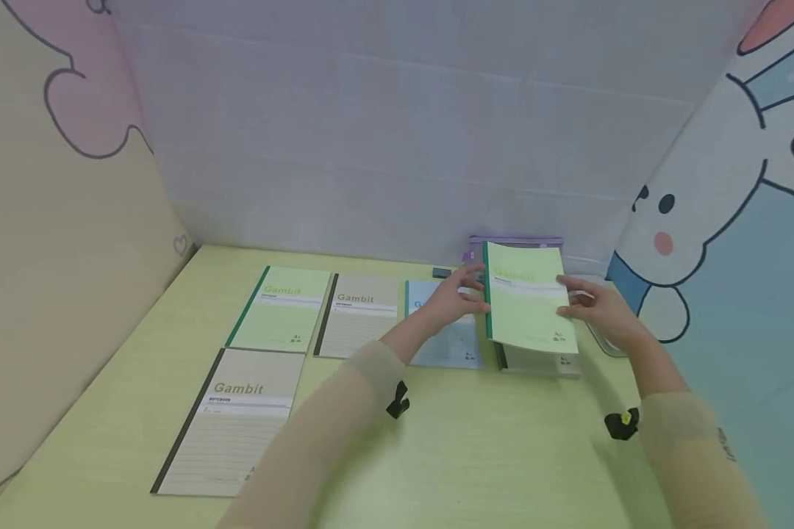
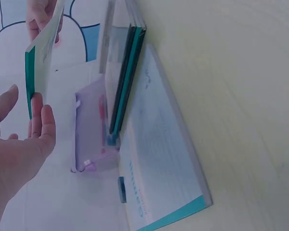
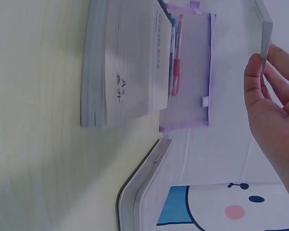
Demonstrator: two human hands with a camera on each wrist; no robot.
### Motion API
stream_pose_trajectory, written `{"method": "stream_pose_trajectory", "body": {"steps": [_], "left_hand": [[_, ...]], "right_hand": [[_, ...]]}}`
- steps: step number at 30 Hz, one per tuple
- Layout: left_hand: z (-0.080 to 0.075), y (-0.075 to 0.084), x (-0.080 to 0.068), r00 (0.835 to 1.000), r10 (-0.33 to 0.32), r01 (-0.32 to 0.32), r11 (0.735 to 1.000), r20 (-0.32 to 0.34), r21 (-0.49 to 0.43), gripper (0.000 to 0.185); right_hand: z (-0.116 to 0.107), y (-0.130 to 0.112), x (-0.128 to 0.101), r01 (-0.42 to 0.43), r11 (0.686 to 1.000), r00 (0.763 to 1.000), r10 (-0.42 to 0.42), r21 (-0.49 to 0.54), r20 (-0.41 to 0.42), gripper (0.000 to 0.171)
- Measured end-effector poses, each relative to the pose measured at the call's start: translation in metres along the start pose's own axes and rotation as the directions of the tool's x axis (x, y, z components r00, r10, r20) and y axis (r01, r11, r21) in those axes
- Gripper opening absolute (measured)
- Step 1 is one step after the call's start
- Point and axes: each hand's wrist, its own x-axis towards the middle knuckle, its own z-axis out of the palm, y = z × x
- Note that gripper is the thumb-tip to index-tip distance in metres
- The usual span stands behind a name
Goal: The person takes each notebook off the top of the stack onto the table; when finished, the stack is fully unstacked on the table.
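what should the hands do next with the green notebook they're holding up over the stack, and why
Probably carry the green-covered Gambit notebook left and lay it on the yellow-green table. The left hand and right hand hold its edges above the grey-covered stack, while four notebooks already lie singly in rows.

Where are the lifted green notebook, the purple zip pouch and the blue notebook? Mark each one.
lifted green notebook (image 1: 528, 308): head view, middle of its front cover.
purple zip pouch (image 3: 192, 72): right wrist view, its clear purple face.
blue notebook (image 2: 159, 159): left wrist view, middle of its cover.
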Motion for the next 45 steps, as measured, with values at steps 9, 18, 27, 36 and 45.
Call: {"method": "stream_pose_trajectory", "body": {"steps": [9,18,27,36,45], "left_hand": [[-0.033,0.028,-0.010,1.000,-0.015,0.015,1.000,-0.002,-0.010,0.082],[-0.060,0.056,-0.031,0.998,-0.013,0.010,0.998,0.056,0.067,0.084],[-0.086,0.082,-0.068,0.998,0.025,-0.035,0.985,0.058,0.170,0.085],[-0.115,0.088,-0.112,0.998,0.054,-0.061,0.964,0.035,0.257,0.078],[-0.134,0.082,-0.147,0.996,0.090,-0.089,0.913,0.016,0.398,0.077]], "right_hand": [[0.005,-0.036,0.000,0.014,0.999,0.999,-0.012,0.037,-0.052,0.076],[0.011,-0.073,-0.009,0.113,0.984,0.991,-0.102,0.136,-0.086,0.068],[0.020,-0.112,-0.027,0.206,0.973,0.974,-0.194,0.102,-0.114,0.057],[0.045,-0.132,-0.030,0.442,0.881,0.897,-0.435,0.170,-0.077,0.056],[0.080,-0.148,-0.039,0.434,0.843,0.894,-0.447,0.319,-0.034,0.062]]}}
